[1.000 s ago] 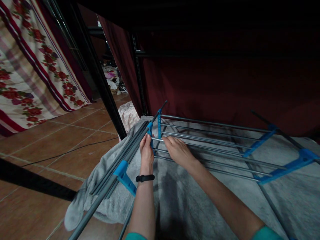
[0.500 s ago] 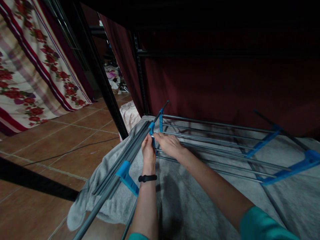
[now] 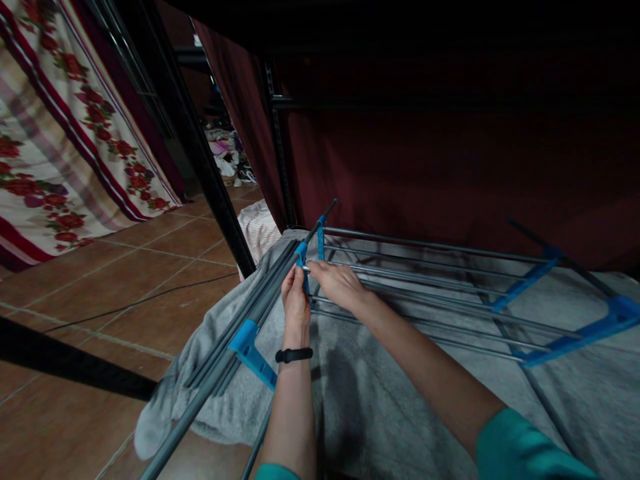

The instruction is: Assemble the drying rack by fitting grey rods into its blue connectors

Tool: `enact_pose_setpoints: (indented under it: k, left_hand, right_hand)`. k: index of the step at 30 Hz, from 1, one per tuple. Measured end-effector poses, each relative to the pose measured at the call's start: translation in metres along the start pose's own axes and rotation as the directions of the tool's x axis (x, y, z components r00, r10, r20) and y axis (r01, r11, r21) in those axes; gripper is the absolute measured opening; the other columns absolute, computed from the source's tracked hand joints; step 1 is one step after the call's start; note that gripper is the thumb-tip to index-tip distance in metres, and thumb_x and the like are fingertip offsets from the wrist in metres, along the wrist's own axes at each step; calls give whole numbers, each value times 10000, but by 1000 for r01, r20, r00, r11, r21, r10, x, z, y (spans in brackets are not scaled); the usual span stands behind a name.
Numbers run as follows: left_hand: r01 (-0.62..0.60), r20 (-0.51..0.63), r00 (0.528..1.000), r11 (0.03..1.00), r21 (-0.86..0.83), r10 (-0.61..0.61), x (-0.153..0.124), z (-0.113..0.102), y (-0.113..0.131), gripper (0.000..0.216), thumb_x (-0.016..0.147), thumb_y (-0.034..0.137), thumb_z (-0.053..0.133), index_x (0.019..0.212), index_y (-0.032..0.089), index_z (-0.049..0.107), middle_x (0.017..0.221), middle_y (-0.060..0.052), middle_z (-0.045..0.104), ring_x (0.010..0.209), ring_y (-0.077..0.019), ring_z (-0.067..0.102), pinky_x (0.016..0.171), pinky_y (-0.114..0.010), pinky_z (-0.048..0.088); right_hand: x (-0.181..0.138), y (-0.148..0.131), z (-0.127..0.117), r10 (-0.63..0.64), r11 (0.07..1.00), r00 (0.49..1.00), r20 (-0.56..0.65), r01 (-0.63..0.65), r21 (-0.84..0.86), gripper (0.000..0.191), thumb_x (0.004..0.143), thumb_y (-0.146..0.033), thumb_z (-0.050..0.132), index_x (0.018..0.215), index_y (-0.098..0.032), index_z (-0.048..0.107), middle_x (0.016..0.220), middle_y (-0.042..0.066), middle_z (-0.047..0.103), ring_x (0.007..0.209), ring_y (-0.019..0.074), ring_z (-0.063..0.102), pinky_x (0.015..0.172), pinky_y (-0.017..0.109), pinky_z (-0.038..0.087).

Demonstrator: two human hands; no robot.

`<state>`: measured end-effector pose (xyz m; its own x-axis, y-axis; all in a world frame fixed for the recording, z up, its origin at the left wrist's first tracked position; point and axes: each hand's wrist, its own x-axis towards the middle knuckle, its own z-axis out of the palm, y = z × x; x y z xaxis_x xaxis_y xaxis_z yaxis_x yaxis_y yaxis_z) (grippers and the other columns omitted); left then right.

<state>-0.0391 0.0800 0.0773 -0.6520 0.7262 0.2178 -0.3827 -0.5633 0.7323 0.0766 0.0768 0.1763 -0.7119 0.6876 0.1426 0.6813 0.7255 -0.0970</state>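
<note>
A partly assembled rack of grey metal tubes and blue plastic brackets lies across a grey blanket [image 3: 380,393]. My left hand [image 3: 297,300], with a black band on its wrist, is closed around a blue bracket [image 3: 301,253] on the long side pole [image 3: 185,420]. Close beside it, my right hand [image 3: 337,283] pinches the end of a thin metal tube [image 3: 430,277] where it meets that bracket. Whether the tube end sits inside the bracket is hidden by my fingers. Nearer to me on the same pole is another blue bracket [image 3: 255,357].
Several loose grey tubes [image 3: 240,317] lie bundled left of my left hand. More blue brackets [image 3: 585,337] join the tubes at the right. Black metal posts [image 3: 220,193] frame the space. A dark red curtain [image 3: 425,180] hangs behind, and a cable [image 3: 150,298] crosses the tiled floor.
Both hands stay at the same bracket and tube end with almost the same grip. The whole view has shifted very slightly.
</note>
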Motion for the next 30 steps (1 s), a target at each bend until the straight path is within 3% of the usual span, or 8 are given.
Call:
enact_pose_setpoints:
  k: [9,16,22,30]
  left_hand:
    - [-21,-15,1000,1000,10,21,3,-2,-3,293,710,408,807,924,214,756,1026,-34,738,1059,-187,632,1006,-309,423]
    - [-13,-20,1000,1000,17,13,3,-3,-2,286,712,405,809,918,213,757,992,-34,736,1044,-188,633,1003,-320,410]
    - [34,18,999,999,0,-34,2,-2,0,301,713,412,803,925,204,753,864,-26,724,856,-156,655,882,-293,463]
    - [31,15,999,999,-13,-30,1,-1,-1,296,712,414,803,922,213,752,866,-15,722,831,-142,649,876,-285,467]
  right_hand:
    - [1,6,19,-4,1000,1000,0,4,-31,452,1009,-256,195,1425,-245,372,1244,111,628,1020,226,659,836,380,486]
    - [-2,9,37,9,1000,996,90,-7,-13,417,1002,-222,250,1383,-240,417,1277,105,614,1096,217,632,874,370,474]
    - [-1,11,38,-5,1000,998,62,5,-2,404,1007,-242,243,1363,-226,434,1274,107,619,1096,220,634,883,372,474]
    - [-2,10,37,-6,1000,998,59,6,2,404,1005,-244,242,1358,-223,438,1287,113,619,1099,217,634,886,366,471]
